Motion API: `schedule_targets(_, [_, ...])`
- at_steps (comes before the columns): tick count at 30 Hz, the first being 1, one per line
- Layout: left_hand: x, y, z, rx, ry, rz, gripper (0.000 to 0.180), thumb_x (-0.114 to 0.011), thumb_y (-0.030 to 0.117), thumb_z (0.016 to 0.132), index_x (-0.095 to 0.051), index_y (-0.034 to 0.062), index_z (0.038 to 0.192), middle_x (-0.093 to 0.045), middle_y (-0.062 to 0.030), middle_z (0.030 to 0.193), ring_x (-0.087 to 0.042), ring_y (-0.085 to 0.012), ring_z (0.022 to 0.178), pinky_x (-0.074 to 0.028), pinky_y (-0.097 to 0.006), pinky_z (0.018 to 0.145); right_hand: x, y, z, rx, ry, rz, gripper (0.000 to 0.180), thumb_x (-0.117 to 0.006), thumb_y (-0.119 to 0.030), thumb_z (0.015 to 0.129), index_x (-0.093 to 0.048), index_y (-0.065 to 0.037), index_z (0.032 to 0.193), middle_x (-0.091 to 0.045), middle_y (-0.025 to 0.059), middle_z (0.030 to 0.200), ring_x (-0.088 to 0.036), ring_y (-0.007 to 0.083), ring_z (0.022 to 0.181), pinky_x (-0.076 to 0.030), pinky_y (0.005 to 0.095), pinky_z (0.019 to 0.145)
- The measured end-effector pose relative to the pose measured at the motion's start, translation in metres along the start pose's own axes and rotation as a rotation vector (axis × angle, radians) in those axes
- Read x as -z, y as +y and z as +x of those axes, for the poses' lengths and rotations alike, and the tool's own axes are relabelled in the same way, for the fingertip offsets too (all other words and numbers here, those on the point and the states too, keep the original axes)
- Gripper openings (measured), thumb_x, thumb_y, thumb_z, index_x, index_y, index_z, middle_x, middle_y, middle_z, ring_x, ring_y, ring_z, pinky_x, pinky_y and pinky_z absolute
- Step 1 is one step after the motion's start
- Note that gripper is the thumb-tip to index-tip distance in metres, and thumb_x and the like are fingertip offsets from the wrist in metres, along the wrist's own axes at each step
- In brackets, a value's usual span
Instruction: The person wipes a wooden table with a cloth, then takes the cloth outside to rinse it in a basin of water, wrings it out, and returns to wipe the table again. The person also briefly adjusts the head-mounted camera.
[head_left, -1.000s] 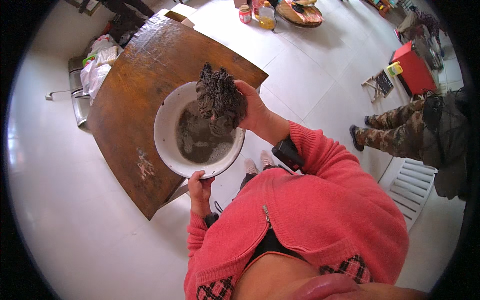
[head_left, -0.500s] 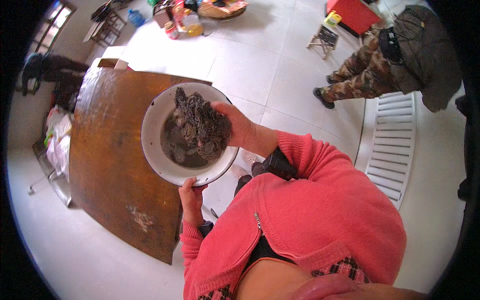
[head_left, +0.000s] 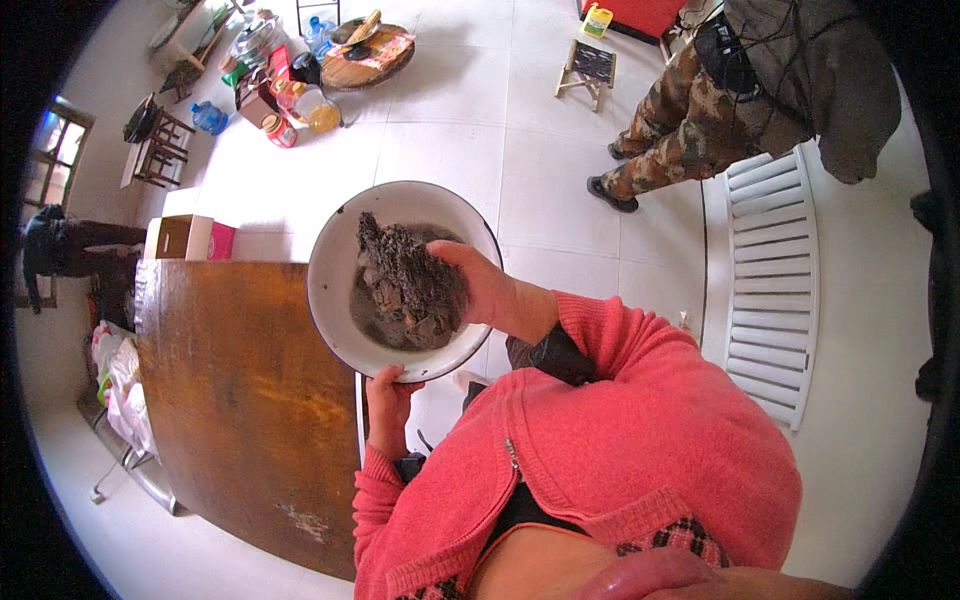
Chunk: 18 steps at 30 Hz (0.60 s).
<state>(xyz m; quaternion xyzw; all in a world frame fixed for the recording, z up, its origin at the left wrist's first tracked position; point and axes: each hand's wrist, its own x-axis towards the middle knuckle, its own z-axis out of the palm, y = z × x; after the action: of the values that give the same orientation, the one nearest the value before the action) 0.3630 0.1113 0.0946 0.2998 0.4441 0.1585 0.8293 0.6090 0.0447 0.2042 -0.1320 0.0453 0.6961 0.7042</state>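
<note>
A: Where to find the dark clump (head_left: 393,272)?

B: In the right hand (head_left: 485,290), inside the outline of the white basin (head_left: 333,260). Ragged, wrinkled, wet-looking, of grey-black colour. Of which material, cannot tell.

A: And how to describe the grip there?

B: Closed firmly on the clump from its right side, with part of the fingers hidden behind.

A: And the left hand (head_left: 390,403)?

B: Gripping the near rim of the basin, with thumb at the edge and other fingers mostly out of sight below.

A: What to see at the bottom of the basin?

B: Murky, grey-brown water (head_left: 372,325), partly covered by the clump. Touching the water or just above it, cannot tell.

A: And in relation to the brown wooden tabletop (head_left: 240,380)?

B: At its far right corner, overlapping it in this view. Resting on it or only held, also impossible to tell.

A: Anything farther away?

B: Near the far edge of the tabletop, an open carton (head_left: 177,238); at its left side, plastic bags (head_left: 128,395). Ahead on the floor, a folding stool (head_left: 588,68). To the right, a person in camouflage trousers (head_left: 668,130), near a white slatted seat (head_left: 770,300).
</note>
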Motion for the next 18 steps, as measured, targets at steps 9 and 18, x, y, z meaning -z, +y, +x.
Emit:
schedule_targets(9, [-0.119,-0.008,0.114,0.017,0.024,0.294,0.027,-0.054,0.012,0.085,-0.062,-0.0064,0.104,-0.067,-0.0153,0.098,-0.068,-0.026,0.083,-0.06,-0.038,0.066,0.023,-0.166,0.002,0.013,0.078,-0.037,0.037,-0.061,-0.027,0.091,-0.063,-0.002,0.117,-0.069,0.0142,0.112,-0.068,0.0259,0.102,-0.056,0.0443,0.092])
schedule_targets(18, [-0.233,0.057,0.252,-0.045,-0.159,0.335,0.033,-0.056,0.013,0.087,-0.059,-0.0084,0.111,-0.065,-0.0182,0.107,-0.067,-0.0282,0.089,-0.058,-0.037,0.073,0.047,-0.316,0.067,0.165,0.016,-0.032,0.047,-0.056,-0.032,0.093,-0.054,-0.002,0.13,-0.064,0.0169,0.121,-0.066,0.0315,0.106,-0.059,0.0493,0.085])
